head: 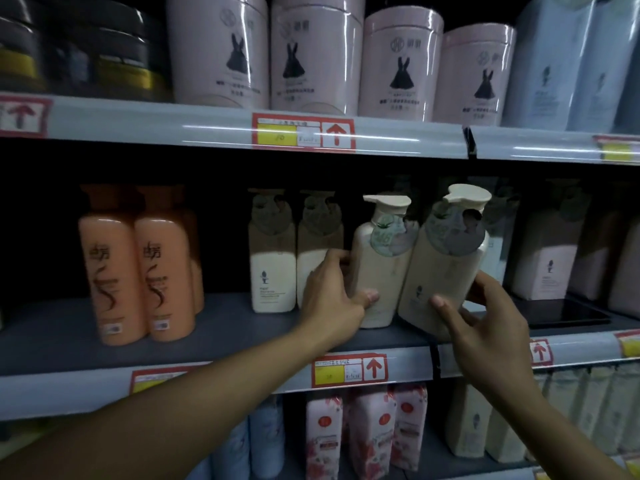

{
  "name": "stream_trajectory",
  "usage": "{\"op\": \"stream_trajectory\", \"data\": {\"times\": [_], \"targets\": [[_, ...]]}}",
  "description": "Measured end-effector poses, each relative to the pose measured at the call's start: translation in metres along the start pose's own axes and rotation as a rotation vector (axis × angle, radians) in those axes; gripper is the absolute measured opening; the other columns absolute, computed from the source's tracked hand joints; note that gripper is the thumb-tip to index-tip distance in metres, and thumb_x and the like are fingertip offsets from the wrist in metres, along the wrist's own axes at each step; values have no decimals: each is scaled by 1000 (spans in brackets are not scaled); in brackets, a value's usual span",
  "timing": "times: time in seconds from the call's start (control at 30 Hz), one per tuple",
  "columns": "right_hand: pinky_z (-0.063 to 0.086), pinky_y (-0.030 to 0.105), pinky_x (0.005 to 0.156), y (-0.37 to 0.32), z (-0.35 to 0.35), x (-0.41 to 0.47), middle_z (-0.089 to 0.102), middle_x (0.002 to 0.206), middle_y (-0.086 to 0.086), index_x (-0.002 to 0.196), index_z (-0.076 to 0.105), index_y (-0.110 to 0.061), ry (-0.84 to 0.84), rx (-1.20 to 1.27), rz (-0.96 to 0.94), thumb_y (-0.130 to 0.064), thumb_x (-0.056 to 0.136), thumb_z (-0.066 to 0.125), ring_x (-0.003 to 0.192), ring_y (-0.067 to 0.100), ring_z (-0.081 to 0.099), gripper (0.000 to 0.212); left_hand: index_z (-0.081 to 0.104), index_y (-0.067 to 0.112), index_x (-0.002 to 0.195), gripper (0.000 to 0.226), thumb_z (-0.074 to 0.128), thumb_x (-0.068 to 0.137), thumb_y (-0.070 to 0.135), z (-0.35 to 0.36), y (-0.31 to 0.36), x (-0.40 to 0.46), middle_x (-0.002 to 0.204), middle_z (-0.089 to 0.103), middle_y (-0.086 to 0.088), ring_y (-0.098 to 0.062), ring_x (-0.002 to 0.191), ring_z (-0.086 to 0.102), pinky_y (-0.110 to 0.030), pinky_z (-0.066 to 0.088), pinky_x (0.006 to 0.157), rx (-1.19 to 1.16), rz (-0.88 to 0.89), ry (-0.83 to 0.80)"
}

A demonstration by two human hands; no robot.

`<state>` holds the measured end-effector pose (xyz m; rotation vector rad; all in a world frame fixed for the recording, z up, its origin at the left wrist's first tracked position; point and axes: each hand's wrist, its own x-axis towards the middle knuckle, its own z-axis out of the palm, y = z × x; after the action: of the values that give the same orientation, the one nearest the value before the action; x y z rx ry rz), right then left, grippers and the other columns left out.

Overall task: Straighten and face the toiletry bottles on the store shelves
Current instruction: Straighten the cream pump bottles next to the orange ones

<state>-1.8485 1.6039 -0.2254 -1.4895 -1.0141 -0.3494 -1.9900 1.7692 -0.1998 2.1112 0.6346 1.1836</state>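
Observation:
Two cream pump bottles with round picture tags stand near the front of the middle shelf. My left hand grips the left cream pump bottle from its left side, thumb on the front. My right hand holds the right cream pump bottle low down; that bottle leans left and sits at the shelf's front edge. Behind and to the left stand two more cream bottles, further back on the shelf.
Two orange bottles stand at the left of the middle shelf. Pink canisters line the top shelf, floral pink bottles the bottom one. Pale pink packs and a black tray lie to the right. Price tags run along the shelf edges.

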Motion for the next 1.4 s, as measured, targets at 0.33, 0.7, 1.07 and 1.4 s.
{"op": "stream_trajectory", "data": {"times": [0.33, 0.7, 1.07, 1.4], "targets": [[57, 14, 77, -40, 47, -3, 66, 119, -19, 130, 60, -35, -282, 41, -21, -29, 92, 75, 108, -7, 62, 41, 60, 20, 130, 57, 88, 80, 17, -90, -29, -25, 108, 67, 12, 16, 88, 58, 3, 44, 68, 18, -37, 99], [62, 35, 90, -43, 94, 3, 71, 124, -8, 133, 64, -32, -409, 105, 16, -37, 94, 71, 110, 4, 69, 40, 57, 23, 138, 64, 86, 83, 33, -123, -55, -29, 127, 57, 4, -12, 112, 59, -30, 51, 92, 107, -65, 173], [50, 16, 89, -27, 107, 10, 61, 122, 0, 137, 59, -35, -397, -69, -77, -46, 97, 61, 111, 5, 56, 41, 57, 22, 132, 54, 84, 85, 27, -111, -64, -27, 125, 62, 3, -4, 99, 62, -26, 55, 83, 114, -56, 269], [50, 36, 110, -34, 107, 17, 64, 137, -17, 151, 44, -37, -548, 59, 36, -30, 96, 71, 125, 1, 59, 61, 30, 28, 155, 116, 88, 58, 54, -123, -63, -10, 146, 58, 7, -16, 131, 58, -46, 45, 116, 91, -249, -36]]}}
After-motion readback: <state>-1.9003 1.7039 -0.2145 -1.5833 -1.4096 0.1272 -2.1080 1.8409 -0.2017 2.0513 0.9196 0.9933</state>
